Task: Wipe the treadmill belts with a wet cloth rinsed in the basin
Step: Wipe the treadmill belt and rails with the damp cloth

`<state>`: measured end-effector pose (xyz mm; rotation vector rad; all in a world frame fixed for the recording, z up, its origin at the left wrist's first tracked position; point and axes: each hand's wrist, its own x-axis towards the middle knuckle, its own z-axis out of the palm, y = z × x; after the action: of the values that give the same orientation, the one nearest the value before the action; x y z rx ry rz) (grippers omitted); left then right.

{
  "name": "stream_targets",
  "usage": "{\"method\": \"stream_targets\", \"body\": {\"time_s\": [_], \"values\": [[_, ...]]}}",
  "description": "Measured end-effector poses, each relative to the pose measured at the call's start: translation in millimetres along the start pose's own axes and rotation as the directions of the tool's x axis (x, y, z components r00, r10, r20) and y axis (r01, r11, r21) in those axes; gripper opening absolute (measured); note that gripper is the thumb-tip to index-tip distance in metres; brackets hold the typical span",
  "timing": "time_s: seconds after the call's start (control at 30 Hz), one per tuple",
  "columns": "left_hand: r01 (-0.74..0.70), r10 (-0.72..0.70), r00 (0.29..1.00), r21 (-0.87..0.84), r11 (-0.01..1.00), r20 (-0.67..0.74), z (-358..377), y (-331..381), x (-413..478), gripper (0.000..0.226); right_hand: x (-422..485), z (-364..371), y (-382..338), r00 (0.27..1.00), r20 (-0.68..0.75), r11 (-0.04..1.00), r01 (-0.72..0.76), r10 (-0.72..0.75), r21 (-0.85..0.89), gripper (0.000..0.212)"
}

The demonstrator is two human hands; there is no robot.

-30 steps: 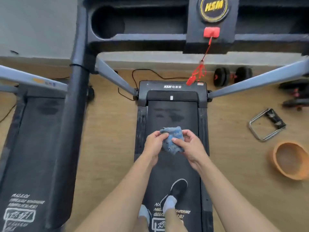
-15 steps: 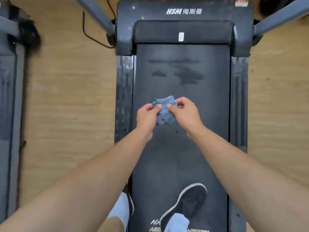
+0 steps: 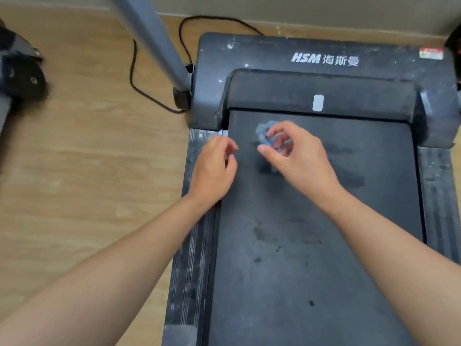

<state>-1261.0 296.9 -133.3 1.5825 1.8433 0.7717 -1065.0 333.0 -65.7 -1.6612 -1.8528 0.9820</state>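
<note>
The right hand (image 3: 296,156) pinches the small blue cloth (image 3: 265,136) between thumb and fingers, low over the front end of the treadmill belt (image 3: 311,245). The left hand (image 3: 214,168) holds nothing, fingers loosely curled, above the left side rail (image 3: 192,258).

Wooden floor (image 3: 87,158), black cable (image 3: 139,88) looped across it by the wall (image 3: 324,11), blurred dark object (image 3: 20,71) at left edge

Belt (image 3: 311,245): matt black rubber, smudged. Motor cover (image 3: 249,58) above it: scuffed plastic. Cloth (image 3: 263,132): blue terry. Floor (image 3: 87,158): wood-grain.
</note>
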Motion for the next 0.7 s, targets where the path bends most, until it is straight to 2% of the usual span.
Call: {"method": "stream_targets", "body": {"time_s": [0.07,0.1,0.17,0.27,0.33,0.4,0.53,0.7], "values": [[-0.101,0.113,0.992,0.194,0.976,-0.051,-2.7,-22.6,-15.8,0.019,4.6,12.7,8.0,0.995,0.074,0.987,0.072,-0.062,-0.144,0.020],[-0.102,0.122,0.990,0.250,0.963,-0.064,-2.7,-31.2,-24.7,0.021,4.8,19.1,12.4,0.991,0.108,0.970,0.104,-0.082,-0.221,0.021],[-0.065,0.095,0.991,0.285,0.956,-0.093,1.8,-44.5,-40.2,0.025,3.6,32.7,17.8,0.981,0.159,0.931,0.162,-0.114,-0.327,0.026],[-0.037,0.081,0.990,0.346,0.938,-0.112,9.2,-51.5,-44.1,0.032,8.4,56.0,25.5,0.970,0.189,0.893,0.219,-0.155,-0.392,0.037],[-0.032,0.071,0.992,0.347,0.937,-0.101,11.5,-49.9,-41.9,0.037,18.9,69.5,29.2,0.979,0.172,0.897,0.168,-0.106,-0.408,0.037],[-0.046,0.083,0.992,0.331,0.942,-0.097,10.8,-48.9,-41.3,0.040,39.3,78.9,27.6,0.991,0.115,0.922,0.111,-0.074,-0.371,0.025],[-0.067,0.099,0.992,0.338,0.939,-0.079,8.0,-46.2,-38.4,0.043,94.6,95.3,12.6,0.994,0.021,0.946,0.110,-0.108,-0.306,0.020],[-0.061,0.081,0.996,0.347,0.936,-0.044,5.9,-40.6,-38.8,0.044,116.4,99.3,2.3,0.994,0.051,0.943,0.104,-0.093,-0.317,0.012]]}}
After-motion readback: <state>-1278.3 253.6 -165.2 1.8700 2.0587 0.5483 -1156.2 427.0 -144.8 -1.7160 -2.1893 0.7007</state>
